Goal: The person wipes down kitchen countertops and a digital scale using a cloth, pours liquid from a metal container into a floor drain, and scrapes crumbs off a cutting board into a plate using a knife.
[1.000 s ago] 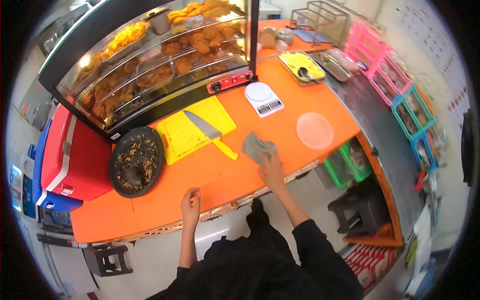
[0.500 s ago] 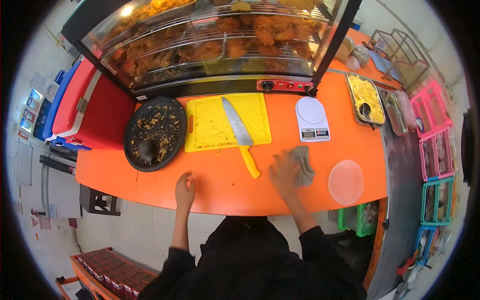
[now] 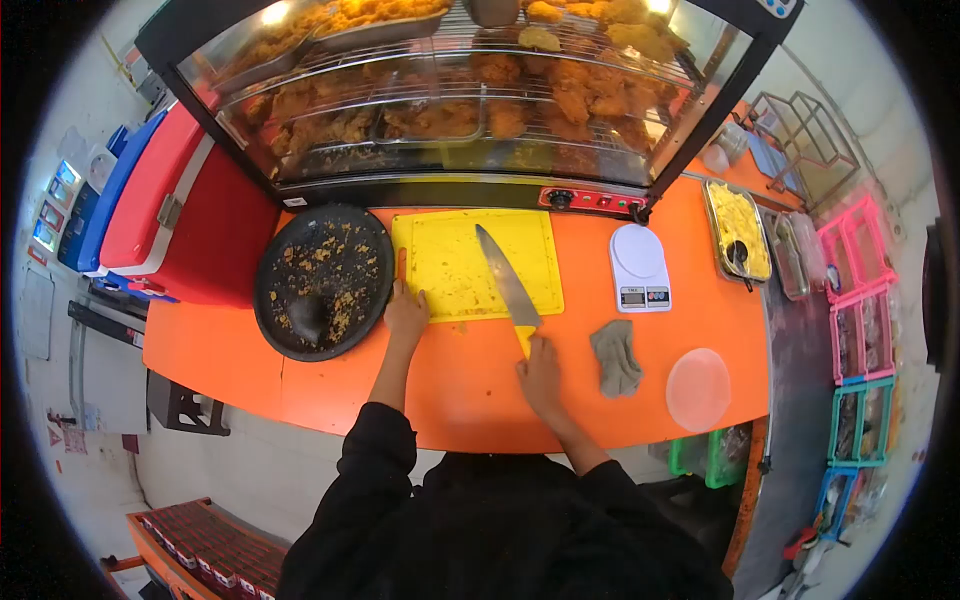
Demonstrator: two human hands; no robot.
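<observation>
My right hand is closed around the yellow handle of a large kitchen knife. The blade lies slantwise over the right part of a yellow cutting board, its tip pointing away from me. My left hand touches the near left corner of the board, thumb and fingers apart. Brown crumbs and stains mark the board. Beside it on the left is a round black stone mortar with crumbs and a dark pestle in it. A crumpled grey cloth lies right of my right hand.
A glass warming cabinet of fried food stands behind the board. White kitchen scales, a translucent pink disc and a tray of yellow food are to the right. A red cooler box stands at left on the orange table.
My right hand has moved left from the grey cloth and taken hold of the knife handle. My left hand has moved forward onto the board's corner. The view has shifted slightly.
</observation>
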